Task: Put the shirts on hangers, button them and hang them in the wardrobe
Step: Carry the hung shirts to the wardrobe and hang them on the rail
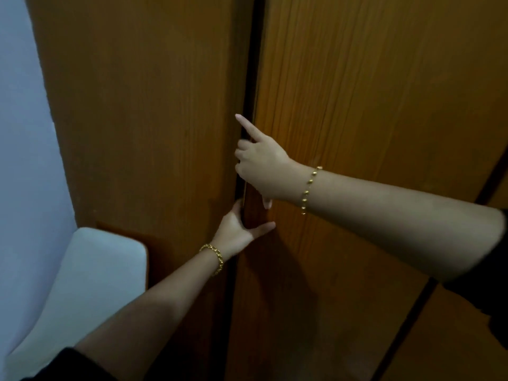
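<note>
The wardrobe (357, 243) before me is orange-brown grained wood. Its left door (143, 105) and second door (371, 92) stand upright, parted by a narrow dark gap (252, 64).

Black sleeves (489, 270), a gold chain bracelet (215, 257) left, gold beaded bracelet (308, 189) right.

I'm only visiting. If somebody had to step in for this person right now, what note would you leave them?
Left hand: fingers hooked into the dark gap between the doors, thumb on the front of the right door, gripping its edge.
Right hand: just above, fingers curled at the same edge, index finger straight.
Doors: only slightly apart; left door untouched.
Shirts and hangers: not in view.
Done: cannot tell.
Left: probably pull the right door open, then hang shirts.
</note>
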